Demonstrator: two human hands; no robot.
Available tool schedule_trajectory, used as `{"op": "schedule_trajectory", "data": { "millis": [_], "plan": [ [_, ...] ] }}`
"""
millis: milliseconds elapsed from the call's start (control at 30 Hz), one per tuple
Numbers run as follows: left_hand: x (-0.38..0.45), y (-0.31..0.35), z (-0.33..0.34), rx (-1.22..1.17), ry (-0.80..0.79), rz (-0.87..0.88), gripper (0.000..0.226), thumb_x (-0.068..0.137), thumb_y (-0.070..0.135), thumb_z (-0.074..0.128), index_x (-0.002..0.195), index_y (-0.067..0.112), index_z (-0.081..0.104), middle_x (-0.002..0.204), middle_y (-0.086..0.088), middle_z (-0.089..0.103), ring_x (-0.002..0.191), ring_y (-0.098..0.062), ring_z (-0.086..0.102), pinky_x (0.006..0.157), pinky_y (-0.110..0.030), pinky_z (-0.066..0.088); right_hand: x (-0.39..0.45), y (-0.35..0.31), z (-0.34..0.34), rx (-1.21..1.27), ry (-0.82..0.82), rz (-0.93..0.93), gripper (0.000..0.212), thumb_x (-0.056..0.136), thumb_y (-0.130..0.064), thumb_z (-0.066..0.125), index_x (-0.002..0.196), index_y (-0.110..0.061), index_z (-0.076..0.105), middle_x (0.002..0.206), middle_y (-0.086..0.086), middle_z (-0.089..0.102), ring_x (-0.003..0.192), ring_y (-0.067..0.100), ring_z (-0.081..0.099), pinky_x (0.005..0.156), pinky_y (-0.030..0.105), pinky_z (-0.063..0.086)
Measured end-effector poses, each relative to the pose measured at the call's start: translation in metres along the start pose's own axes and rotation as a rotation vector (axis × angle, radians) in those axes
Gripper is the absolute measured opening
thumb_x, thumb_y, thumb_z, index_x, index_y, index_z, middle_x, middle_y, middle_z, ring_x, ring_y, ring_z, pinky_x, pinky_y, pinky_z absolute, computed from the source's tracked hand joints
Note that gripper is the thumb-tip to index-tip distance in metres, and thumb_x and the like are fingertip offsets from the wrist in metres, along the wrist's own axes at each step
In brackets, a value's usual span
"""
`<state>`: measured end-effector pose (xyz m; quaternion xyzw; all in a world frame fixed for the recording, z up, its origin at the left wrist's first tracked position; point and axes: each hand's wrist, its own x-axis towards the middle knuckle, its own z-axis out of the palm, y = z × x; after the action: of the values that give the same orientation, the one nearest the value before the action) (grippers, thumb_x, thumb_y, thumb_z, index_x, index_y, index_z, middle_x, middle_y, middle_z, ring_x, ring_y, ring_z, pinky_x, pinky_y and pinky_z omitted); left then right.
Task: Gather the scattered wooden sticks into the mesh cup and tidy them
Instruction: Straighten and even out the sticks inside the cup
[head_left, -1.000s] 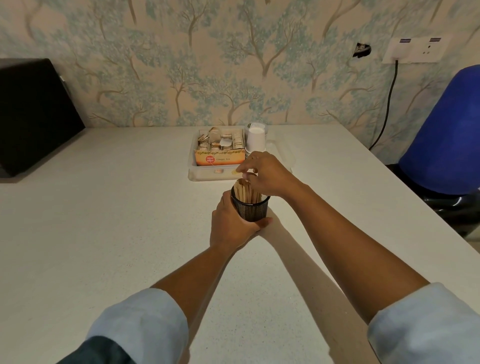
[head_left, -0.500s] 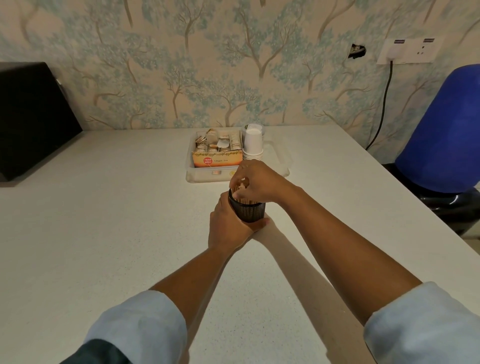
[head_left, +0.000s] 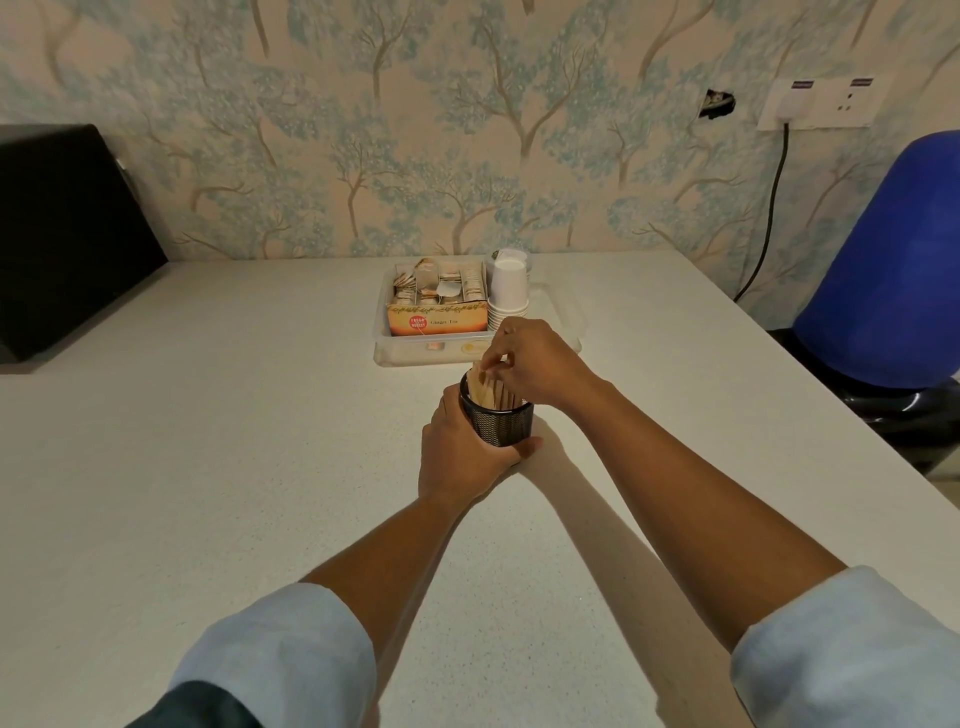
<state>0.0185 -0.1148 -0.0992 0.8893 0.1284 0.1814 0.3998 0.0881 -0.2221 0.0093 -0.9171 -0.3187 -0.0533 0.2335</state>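
A black mesh cup (head_left: 500, 420) stands on the white table (head_left: 218, 467), near the middle. Several pale wooden sticks (head_left: 487, 391) stand bunched inside it, their tops above the rim. My left hand (head_left: 460, 451) wraps the cup's left and near side, thumb along its base. My right hand (head_left: 530, 361) hovers over the cup from the right, fingertips pinched on the tops of the sticks. No loose sticks show on the table.
A clear plastic tray (head_left: 563, 322) behind the cup holds an orange tea box (head_left: 437, 321) and a stack of white paper cups (head_left: 509, 291). A black box (head_left: 62, 234) sits far left. A blue chair (head_left: 893, 270) stands off the right table edge.
My right hand lifted slightly from pressing on the stick tops and now pinches them at the cup's left side. My left hand stays on the cup.
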Motion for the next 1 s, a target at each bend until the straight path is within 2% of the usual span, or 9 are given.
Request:
{"op": "schedule_trajectory", "data": {
  "millis": [100,200,367,533,700,767,867,1000],
  "plan": [
    [0.000,0.000,0.000,-0.012,-0.001,0.010,0.121,0.042,0.087,0.071,0.141,0.030,0.034,0.134,0.006,0.057,0.119,-0.018,0.059,0.097,-0.040,0.056,0.001,-0.002,0.004,0.002,-0.001,-0.040,0.018,0.082,-0.010,0.075,0.098,-0.015,0.078,0.102,0.003,0.069,0.090,0.017,0.062,0.073,0.022,0.048],
    [0.001,-0.001,0.001,0.009,0.003,0.022,0.117,0.047,0.082,0.075,0.142,0.028,0.034,0.135,0.005,0.057,0.120,-0.019,0.059,0.098,-0.040,0.056,0.004,-0.001,0.011,0.039,0.080,-0.027,0.015,0.077,-0.011,0.079,0.090,-0.017,0.078,0.094,0.001,0.072,0.080,0.010,0.059,0.070,0.022,0.050],
    [0.002,-0.003,0.003,0.010,0.013,0.022,0.116,0.049,0.082,0.074,0.143,0.030,0.033,0.137,0.006,0.056,0.120,-0.019,0.058,0.098,-0.041,0.056,0.006,0.001,0.017,0.073,0.173,0.055,0.020,0.071,-0.020,0.085,0.085,-0.018,0.070,0.086,-0.007,0.063,0.075,0.010,0.056,0.063,0.023,0.047],
    [0.001,-0.003,0.002,-0.004,0.019,0.021,0.120,0.041,0.090,0.068,0.140,0.031,0.032,0.134,0.007,0.056,0.119,-0.017,0.058,0.097,-0.036,0.056,0.006,0.004,-0.004,0.091,0.064,0.078,0.024,0.073,-0.022,0.084,0.092,-0.014,0.072,0.093,-0.002,0.065,0.076,0.008,0.053,0.056,0.012,0.036],
    [0.002,-0.004,0.002,0.016,0.019,0.030,0.124,0.042,0.092,0.066,0.143,0.029,0.031,0.138,0.006,0.054,0.123,-0.018,0.056,0.100,-0.037,0.054,0.007,0.003,-0.023,-0.127,-0.172,0.110,0.043,0.067,-0.023,0.088,0.104,-0.016,0.068,0.097,-0.003,0.055,0.087,0.014,0.052,0.055,0.018,0.036],
    [0.003,-0.003,0.002,0.032,0.021,0.034,0.125,0.042,0.093,0.063,0.144,0.027,0.031,0.139,0.005,0.054,0.124,-0.019,0.056,0.101,-0.038,0.054,0.006,0.004,-0.019,-0.199,-0.207,0.134,0.046,0.065,-0.023,0.089,0.105,-0.016,0.066,0.097,-0.001,0.051,0.087,0.016,0.051,0.057,0.022,0.039],
    [0.002,-0.003,0.002,0.031,0.017,0.026,0.127,0.041,0.095,0.059,0.144,0.027,0.031,0.140,0.004,0.054,0.124,-0.019,0.056,0.101,-0.037,0.053,0.004,0.005,-0.009,-0.199,-0.115,0.141,0.044,0.065,-0.026,0.088,0.101,-0.016,0.066,0.099,0.000,0.051,0.087,0.016,0.049,0.065,0.028,0.041],
    [0.002,-0.003,0.002,0.025,0.020,0.023,0.126,0.041,0.095,0.059,0.144,0.029,0.031,0.139,0.006,0.054,0.123,-0.018,0.056,0.100,-0.035,0.053,0.003,0.004,0.002,-0.151,-0.016,0.133,0.040,0.065,-0.024,0.087,0.098,-0.017,0.065,0.103,0.003,0.055,0.087,0.018,0.051,0.064,0.028,0.039]
  ]
}}
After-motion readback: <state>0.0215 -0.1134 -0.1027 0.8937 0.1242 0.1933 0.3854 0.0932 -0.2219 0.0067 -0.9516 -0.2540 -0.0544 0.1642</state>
